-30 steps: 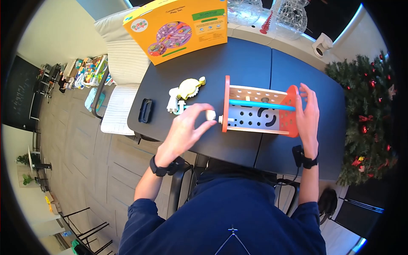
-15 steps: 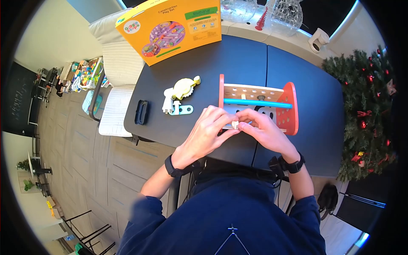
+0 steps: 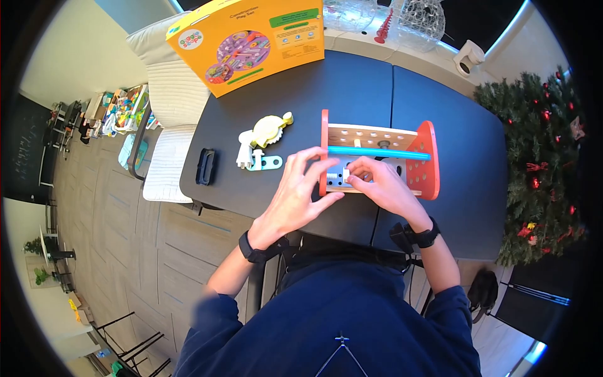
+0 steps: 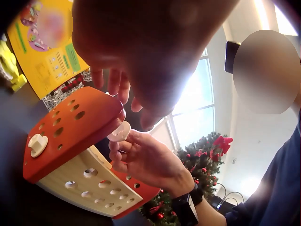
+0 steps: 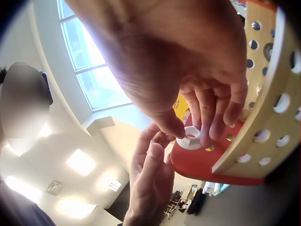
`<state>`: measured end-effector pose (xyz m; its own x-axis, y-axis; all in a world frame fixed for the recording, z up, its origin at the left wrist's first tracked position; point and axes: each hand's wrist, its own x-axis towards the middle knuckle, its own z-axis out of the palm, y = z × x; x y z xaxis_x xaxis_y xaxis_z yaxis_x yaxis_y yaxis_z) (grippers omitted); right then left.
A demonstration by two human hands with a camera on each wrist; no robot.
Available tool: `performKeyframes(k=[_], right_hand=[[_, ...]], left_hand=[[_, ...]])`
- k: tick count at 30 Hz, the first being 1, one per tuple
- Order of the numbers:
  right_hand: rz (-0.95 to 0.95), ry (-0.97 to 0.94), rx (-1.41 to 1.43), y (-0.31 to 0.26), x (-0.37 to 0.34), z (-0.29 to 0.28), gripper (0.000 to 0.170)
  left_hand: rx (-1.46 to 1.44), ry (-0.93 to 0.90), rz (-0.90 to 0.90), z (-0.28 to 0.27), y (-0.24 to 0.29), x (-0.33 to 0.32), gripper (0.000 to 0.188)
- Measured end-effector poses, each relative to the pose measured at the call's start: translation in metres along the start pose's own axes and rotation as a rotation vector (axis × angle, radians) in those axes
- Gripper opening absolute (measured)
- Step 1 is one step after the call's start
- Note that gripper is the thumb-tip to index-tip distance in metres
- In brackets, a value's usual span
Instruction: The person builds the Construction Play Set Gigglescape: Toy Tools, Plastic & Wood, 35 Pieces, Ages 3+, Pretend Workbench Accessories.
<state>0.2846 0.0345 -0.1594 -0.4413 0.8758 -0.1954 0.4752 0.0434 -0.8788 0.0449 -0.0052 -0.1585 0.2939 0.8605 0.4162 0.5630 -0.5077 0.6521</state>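
A wooden toy toolbox with red end panels [image 3: 428, 164] and a blue rod handle [image 3: 377, 152] stands on the dark table. My right hand [image 3: 388, 188] pinches a white nut [image 5: 189, 138] between thumb and fingers, just inside the left end panel. Close to the nut, a white threaded bolt [image 3: 331, 177] pokes through that panel; its head [image 4: 37, 145] sits on the outer face. My left hand [image 3: 290, 198] is beside the same panel, fingers loosely spread and holding nothing, fingertips near the panel's edge in the left wrist view.
Left of the toolbox lie a yellow scalloped toy piece [image 3: 269, 131], a white toy piece [image 3: 245, 149] and a teal strip with holes [image 3: 267, 163]. A black tray-like thing [image 3: 206, 166] is near the left edge. A yellow box [image 3: 251, 47] stands behind; a decorated tree [image 3: 534, 163] is at right.
The white nut passed from my left hand to my right hand. My right hand came from the right end panel to the inside of the left one; my left hand has let go and drawn back slightly.
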Motion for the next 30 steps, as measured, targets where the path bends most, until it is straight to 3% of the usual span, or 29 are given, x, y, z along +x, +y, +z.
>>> performKeyframes(k=[2,5,8,12,15,24,30], right_hand=[[0.005,0.025,-0.083,0.003,0.003,0.001,0.029],[0.016,0.028,-0.189,0.005,0.010,0.004,0.031],[0.054,-0.010,-0.277,0.008,0.019,0.009,0.032],[0.073,-0.050,-0.385,0.017,0.031,0.018,0.033],[0.071,-0.034,-0.397,0.019,0.032,0.020,0.033],[0.122,-0.104,-0.355,0.019,0.030,0.016,0.032],[0.085,-0.175,-0.335,0.029,0.028,0.012,0.032]], left_hand=[[-0.076,0.048,-0.160,0.009,-0.011,-0.006,0.040],[-0.324,0.026,-0.672,0.021,-0.041,-0.010,0.035],[-0.240,-0.202,-0.828,0.022,-0.052,-0.011,0.043],[-0.116,-0.431,-0.835,0.027,-0.062,-0.008,0.046],[-0.083,-0.478,-0.823,0.033,-0.073,-0.012,0.048],[-0.549,-0.545,-0.781,0.041,-0.093,-0.026,0.040],[-0.531,-0.588,-0.759,0.034,-0.084,-0.029,0.032]])
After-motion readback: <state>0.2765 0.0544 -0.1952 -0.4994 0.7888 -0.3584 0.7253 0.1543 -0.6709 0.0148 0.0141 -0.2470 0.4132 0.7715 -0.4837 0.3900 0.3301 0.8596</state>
